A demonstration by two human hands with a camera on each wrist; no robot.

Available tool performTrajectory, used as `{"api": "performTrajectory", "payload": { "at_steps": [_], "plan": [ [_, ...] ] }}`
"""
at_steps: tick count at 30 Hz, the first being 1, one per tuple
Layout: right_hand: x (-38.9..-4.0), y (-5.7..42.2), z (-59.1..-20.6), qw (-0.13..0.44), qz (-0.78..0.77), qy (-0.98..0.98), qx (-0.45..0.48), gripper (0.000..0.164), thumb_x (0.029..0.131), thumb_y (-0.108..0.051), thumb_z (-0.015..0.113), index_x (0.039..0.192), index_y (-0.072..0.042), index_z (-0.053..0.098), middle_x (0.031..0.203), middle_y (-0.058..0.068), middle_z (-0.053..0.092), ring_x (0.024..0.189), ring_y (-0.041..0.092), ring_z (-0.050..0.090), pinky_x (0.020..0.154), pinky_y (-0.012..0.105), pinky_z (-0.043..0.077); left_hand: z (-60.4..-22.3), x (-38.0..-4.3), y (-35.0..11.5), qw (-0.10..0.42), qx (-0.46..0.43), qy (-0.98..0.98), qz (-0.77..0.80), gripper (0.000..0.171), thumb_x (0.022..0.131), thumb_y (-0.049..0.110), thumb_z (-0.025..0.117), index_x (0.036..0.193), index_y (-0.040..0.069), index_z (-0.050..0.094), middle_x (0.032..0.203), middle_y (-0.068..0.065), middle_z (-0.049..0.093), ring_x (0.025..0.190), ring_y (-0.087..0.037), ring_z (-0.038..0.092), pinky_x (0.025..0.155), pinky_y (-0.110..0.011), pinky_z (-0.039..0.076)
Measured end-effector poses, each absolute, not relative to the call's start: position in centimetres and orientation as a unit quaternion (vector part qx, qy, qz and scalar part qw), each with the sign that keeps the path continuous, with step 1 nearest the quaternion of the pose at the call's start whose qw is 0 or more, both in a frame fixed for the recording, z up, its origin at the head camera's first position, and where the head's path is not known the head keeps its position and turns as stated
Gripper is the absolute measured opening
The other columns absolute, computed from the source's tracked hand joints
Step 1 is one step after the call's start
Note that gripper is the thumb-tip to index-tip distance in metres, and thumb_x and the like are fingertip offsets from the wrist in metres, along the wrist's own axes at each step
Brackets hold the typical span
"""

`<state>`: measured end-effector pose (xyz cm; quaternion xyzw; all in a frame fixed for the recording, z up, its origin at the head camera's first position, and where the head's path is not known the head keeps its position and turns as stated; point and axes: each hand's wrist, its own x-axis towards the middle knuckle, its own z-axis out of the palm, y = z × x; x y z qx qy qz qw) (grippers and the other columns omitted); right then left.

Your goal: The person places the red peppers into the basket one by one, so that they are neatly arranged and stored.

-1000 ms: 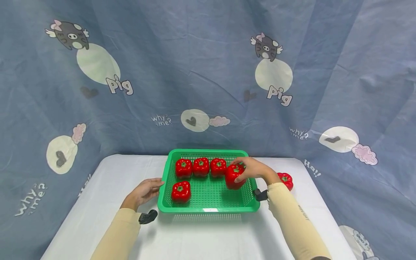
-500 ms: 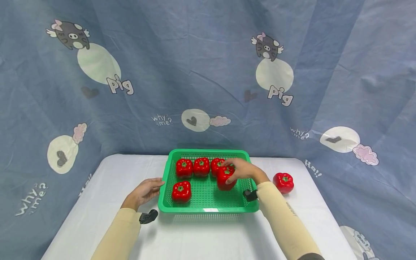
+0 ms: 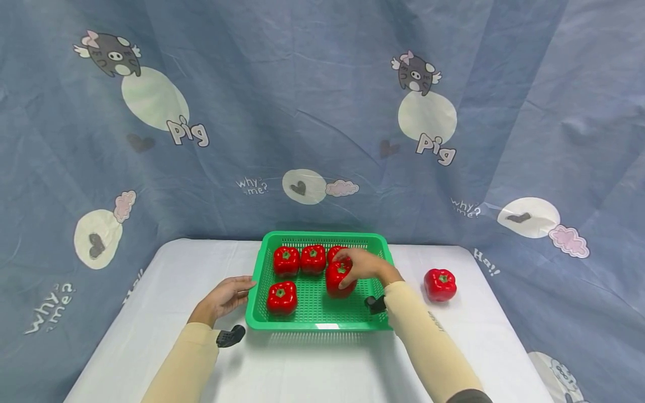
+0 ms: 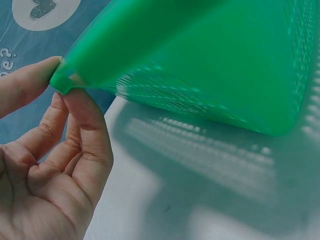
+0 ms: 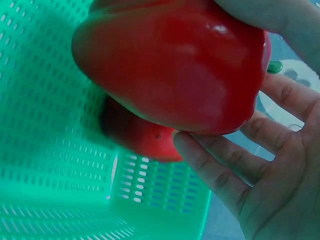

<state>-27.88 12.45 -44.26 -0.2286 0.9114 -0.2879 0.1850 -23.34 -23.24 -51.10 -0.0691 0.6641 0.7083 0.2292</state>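
My right hand [image 3: 365,265] holds a glossy red bell pepper [image 3: 333,284] by its top, over the middle of a green plastic basket [image 3: 287,326]. In the right wrist view, thumb and fingers span the bell pepper [image 5: 175,65], which appears raised above the mesh floor. At the basket's left side, my left hand [image 3: 224,298] pinches the rim; the left wrist view has thumb and fingertips on the rim's edge [image 4: 61,81]. Inside stand a back row of red bell peppers [image 3: 313,259], the rightmost partly hidden by my right hand, and one bell pepper [image 3: 281,298] at front left.
Another red bell pepper [image 3: 440,285] stands on the white table [image 3: 322,372], right of the basket. A blue printed cloth [image 3: 322,129] hangs behind the table. My right forearm [image 3: 423,330] crosses the basket's right rim.
My right hand has moved left across the basket with the bell pepper. The bell pepper on the table, partly covered by my arm before, is in full view. My left hand stays put.
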Motion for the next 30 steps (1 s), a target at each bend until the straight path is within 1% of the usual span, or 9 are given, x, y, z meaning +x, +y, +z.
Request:
{"api": "performTrajectory", "payload": {
  "at_steps": [5,8,13,18,26,30],
  "plan": [
    [-28.1,11.7,-44.8,0.191,-0.289,0.911,-0.224,0.054,0.067,-0.016,0.088,0.115,-0.011,0.062,0.117,0.004,0.062,0.111,0.023,0.054,0.088,0.038,0.053,-51.2,-23.4,-23.2,0.228,-0.073,0.667,0.706,0.054,0.097,0.013,0.056,0.140,-0.014,0.035,0.106,-0.004,0.066,0.094,-0.013,0.066,0.089,-0.031,0.054],
    [-28.0,11.3,-45.0,0.194,-0.291,0.910,-0.223,0.054,0.068,-0.016,0.088,0.115,-0.011,0.062,0.117,0.004,0.061,0.110,0.022,0.053,0.085,0.036,0.054,-51.2,-23.4,-23.3,0.227,-0.076,0.668,0.705,0.055,0.097,0.013,0.057,0.140,-0.013,0.035,0.106,-0.004,0.066,0.095,-0.013,0.066,0.089,-0.031,0.054],
    [-27.9,10.6,-45.1,0.196,-0.294,0.907,-0.229,0.055,0.068,-0.016,0.087,0.117,-0.010,0.062,0.116,0.004,0.061,0.110,0.021,0.054,0.088,0.035,0.052,-51.2,-23.4,-23.3,0.227,-0.074,0.667,0.705,0.055,0.097,0.013,0.057,0.140,-0.014,0.035,0.107,-0.005,0.065,0.095,-0.013,0.066,0.089,-0.031,0.054],
    [-27.9,10.1,-45.1,0.209,-0.300,0.902,-0.232,0.055,0.070,-0.012,0.086,0.119,-0.008,0.061,0.118,0.007,0.061,0.110,0.024,0.054,0.087,0.037,0.053,-51.2,-23.4,-23.3,0.227,-0.075,0.666,0.706,0.055,0.096,0.014,0.058,0.139,-0.013,0.037,0.107,-0.004,0.066,0.095,-0.013,0.066,0.089,-0.031,0.054],
    [-27.9,9.3,-45.6,0.238,-0.301,0.898,-0.214,0.052,0.071,-0.009,0.083,0.118,-0.013,0.061,0.122,0.006,0.059,0.114,0.024,0.051,0.084,0.037,0.055,-51.3,-23.4,-23.3,0.227,-0.078,0.663,0.709,0.055,0.096,0.014,0.059,0.139,-0.013,0.037,0.106,-0.004,0.067,0.094,-0.013,0.066,0.087,-0.030,0.055],
    [-27.9,9.0,-46.0,0.241,-0.313,0.896,-0.203,0.051,0.071,-0.010,0.084,0.116,-0.013,0.061,0.121,0.006,0.058,0.113,0.024,0.051,0.085,0.037,0.054,-51.3,-23.4,-23.3,0.228,-0.076,0.661,0.711,0.055,0.096,0.014,0.058,0.138,-0.014,0.037,0.105,-0.004,0.067,0.094,-0.013,0.066,0.087,-0.030,0.055]
  ]
}}
